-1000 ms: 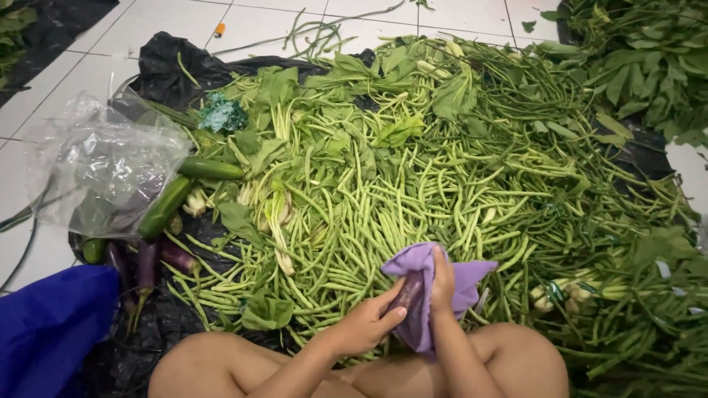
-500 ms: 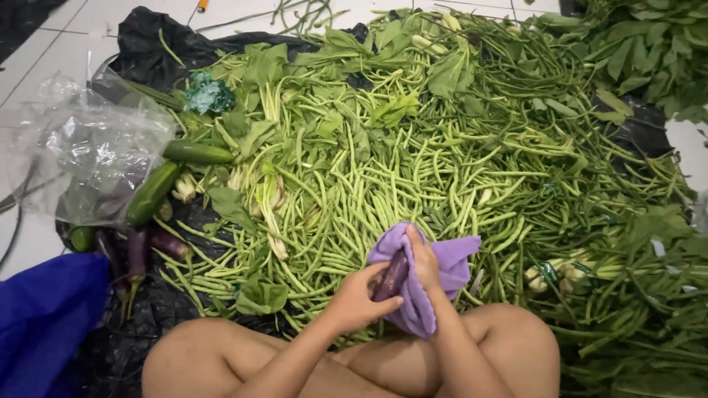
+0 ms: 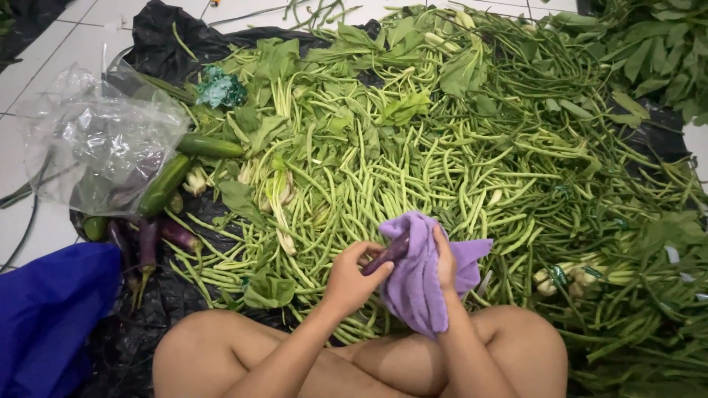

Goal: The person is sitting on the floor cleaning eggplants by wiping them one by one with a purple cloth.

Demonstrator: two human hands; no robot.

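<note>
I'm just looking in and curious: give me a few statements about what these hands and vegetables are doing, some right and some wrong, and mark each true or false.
1. The right hand holds a purple cloth. True.
2. The left hand grips a green cucumber. False: it holds a slim dark purple eggplant, partly wrapped in the cloth.
3. A big heap of long green beans lies in front of the person. True.
4. The clear plastic bag lies on the right side. False: it is at the left, beside the cucumbers.
5. Both hands rest flat on the floor. False: both are raised over the person's crossed legs.
</note>
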